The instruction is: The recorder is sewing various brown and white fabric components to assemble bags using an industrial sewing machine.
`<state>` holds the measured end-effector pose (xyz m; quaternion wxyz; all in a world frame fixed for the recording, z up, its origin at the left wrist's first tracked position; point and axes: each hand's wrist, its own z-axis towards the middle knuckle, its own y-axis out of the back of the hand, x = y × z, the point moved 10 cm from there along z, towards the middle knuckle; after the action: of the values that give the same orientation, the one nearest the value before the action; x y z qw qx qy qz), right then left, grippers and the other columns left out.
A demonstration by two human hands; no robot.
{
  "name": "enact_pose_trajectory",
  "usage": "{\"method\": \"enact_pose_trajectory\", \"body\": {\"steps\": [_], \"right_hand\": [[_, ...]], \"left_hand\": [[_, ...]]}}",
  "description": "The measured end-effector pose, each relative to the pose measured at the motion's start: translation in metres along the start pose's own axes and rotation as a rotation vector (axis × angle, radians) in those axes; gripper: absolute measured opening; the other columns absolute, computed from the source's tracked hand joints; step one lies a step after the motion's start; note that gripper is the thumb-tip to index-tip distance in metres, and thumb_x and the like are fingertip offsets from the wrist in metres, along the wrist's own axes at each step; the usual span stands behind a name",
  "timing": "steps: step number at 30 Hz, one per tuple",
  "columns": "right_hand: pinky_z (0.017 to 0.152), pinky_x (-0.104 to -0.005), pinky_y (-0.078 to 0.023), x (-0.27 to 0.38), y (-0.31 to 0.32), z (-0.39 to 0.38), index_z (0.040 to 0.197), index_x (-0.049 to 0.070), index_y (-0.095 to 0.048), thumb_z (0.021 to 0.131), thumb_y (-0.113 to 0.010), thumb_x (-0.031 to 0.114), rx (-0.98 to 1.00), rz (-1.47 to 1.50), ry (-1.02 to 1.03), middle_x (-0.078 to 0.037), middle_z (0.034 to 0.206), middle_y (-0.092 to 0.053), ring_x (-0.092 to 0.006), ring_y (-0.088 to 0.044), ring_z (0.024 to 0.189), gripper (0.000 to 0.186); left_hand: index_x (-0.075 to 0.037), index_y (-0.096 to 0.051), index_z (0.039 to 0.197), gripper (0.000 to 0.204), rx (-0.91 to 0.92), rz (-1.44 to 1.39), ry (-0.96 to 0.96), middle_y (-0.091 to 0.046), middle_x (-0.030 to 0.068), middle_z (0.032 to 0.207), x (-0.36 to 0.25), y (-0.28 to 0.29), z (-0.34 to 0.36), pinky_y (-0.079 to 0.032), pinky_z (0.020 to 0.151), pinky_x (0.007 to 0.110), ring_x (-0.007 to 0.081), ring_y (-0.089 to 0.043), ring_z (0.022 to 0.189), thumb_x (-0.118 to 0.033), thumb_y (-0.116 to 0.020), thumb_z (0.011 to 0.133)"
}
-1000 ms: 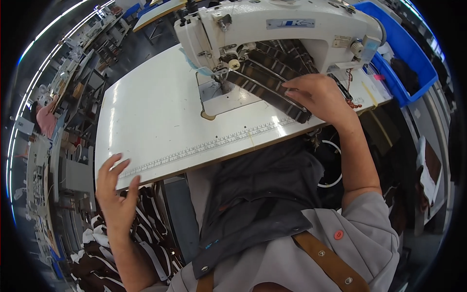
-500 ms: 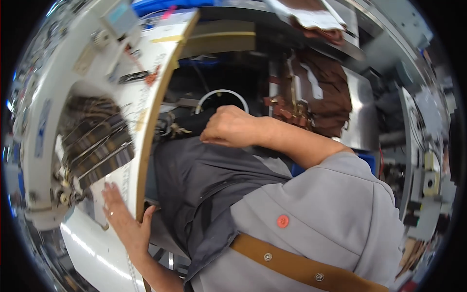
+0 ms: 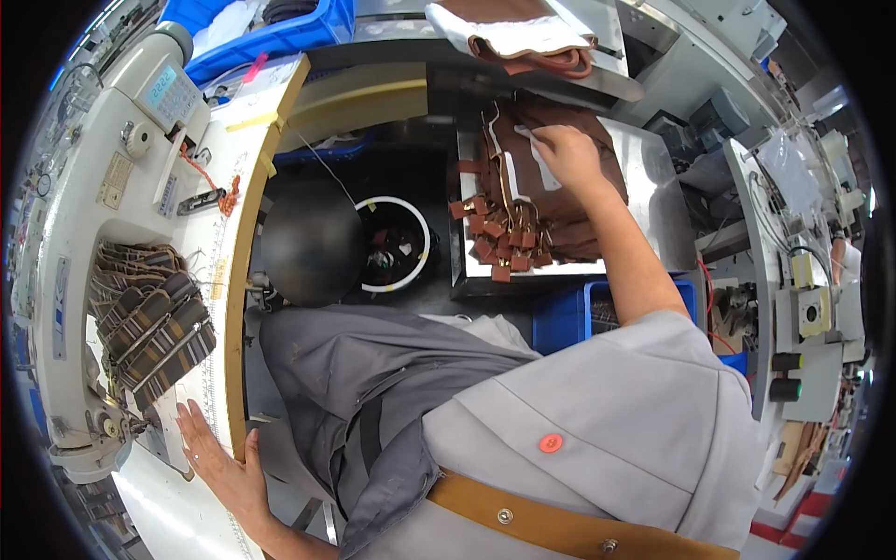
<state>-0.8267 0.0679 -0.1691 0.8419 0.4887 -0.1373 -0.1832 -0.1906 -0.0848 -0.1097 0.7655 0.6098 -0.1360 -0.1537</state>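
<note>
My left hand (image 3: 222, 467) lies flat with fingers stretched on the white sewing machine table (image 3: 154, 499), near its front edge. Beside its fingertips is a bundle of striped dark fabric pieces (image 3: 159, 322) with zippers, under the arm of the sewing machine (image 3: 84, 168). My right hand (image 3: 569, 154) is stretched out to a stack of brown pieces (image 3: 593, 224), its bent fingers closed at the top piece by a white strip. The fingertips are partly hidden. Brown tabs with metal fittings (image 3: 504, 243) hang together along the stack's left side.
The stack lies on a metal-topped stand (image 3: 649, 187). A white-rimmed bin (image 3: 427, 247) and a blurred dark round shape (image 3: 313, 243) are between table and stand. A blue crate (image 3: 574, 313) stands below my right arm; a blue tray (image 3: 271, 42) sits at the back left.
My right hand has moved from above my lap, away and to the right, onto the brown stack. My left hand stays flat on the table. The view has shifted slightly.
</note>
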Motion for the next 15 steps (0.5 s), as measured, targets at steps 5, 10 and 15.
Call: {"method": "enact_pose_trajectory", "body": {"steps": [5,10,15], "right_hand": [[0.092,-0.0427,-0.047,-0.013,0.062,0.023,0.112,0.011,-0.069,0.08,-0.077,0.022,-0.387,0.123,-0.038,-0.008,0.109,-0.069,-0.0302,-0.061,0.105,0.035],[0.098,-0.0481,-0.04,0.024,0.091,0.075,0.112,0.011,-0.064,0.074,-0.08,0.022,-0.485,-0.268,0.09,-0.008,0.108,-0.066,-0.0267,-0.059,0.111,0.043],[0.099,-0.0479,-0.04,-0.023,0.061,0.118,0.095,0.015,-0.067,0.077,-0.078,0.027,-0.231,-0.316,-0.009,-0.004,0.088,-0.071,-0.0259,-0.065,0.098,0.024]], "left_hand": [[-0.018,-0.03,0.158,0.093,0.007,0.013,0.02,-0.029,0.0077,0.163,0.002,-0.001,-0.005,-0.022,0.118,0.06,0.0321,-0.025,0.151,-0.046,-0.072,0.08],[-0.018,-0.03,0.157,0.095,0.02,-0.001,0.069,-0.029,0.0074,0.163,-0.003,0.002,-0.007,-0.023,0.118,0.06,0.032,-0.025,0.151,-0.038,-0.076,0.077],[-0.017,-0.031,0.157,0.095,0.02,0.027,0.124,-0.03,0.0071,0.162,-0.003,0.008,-0.015,-0.025,0.118,0.058,0.0307,-0.027,0.15,-0.031,-0.078,0.075]]}}
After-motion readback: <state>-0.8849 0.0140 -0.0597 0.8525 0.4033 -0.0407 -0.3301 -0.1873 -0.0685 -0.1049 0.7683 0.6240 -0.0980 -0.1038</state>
